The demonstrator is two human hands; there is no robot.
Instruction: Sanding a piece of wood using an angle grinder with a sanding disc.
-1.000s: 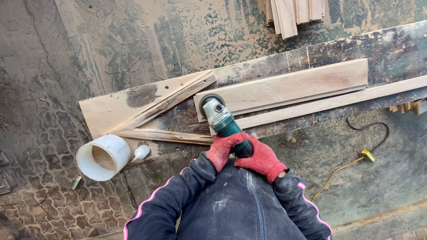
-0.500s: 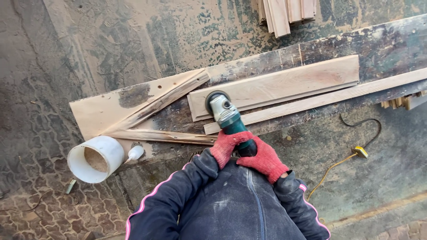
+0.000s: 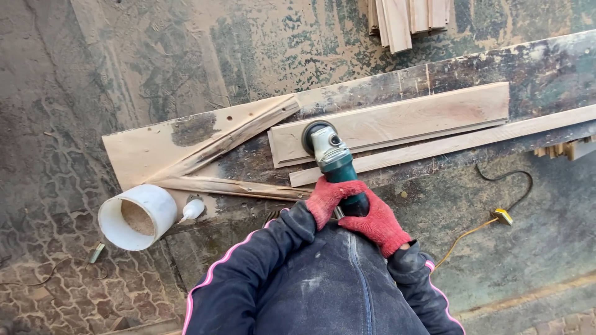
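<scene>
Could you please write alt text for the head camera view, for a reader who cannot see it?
Seen from above, a person's left hand and right hand, both in red gloves, grip a green angle grinder with its disc on a pale wooden board. A white pipe section lies on its side to the left.

Both hands wear red knitted gloves, the left glove [image 3: 330,200] and the right glove [image 3: 379,224] alike in colour and coarse weave. The jacket [image 3: 323,279] is dark navy, dusted pale with sawdust across the chest. A thin pink stripe [image 3: 214,273] runs down each sleeve. A dark zip [image 3: 359,273] closes the front, and the cuffs are ribbed.
</scene>
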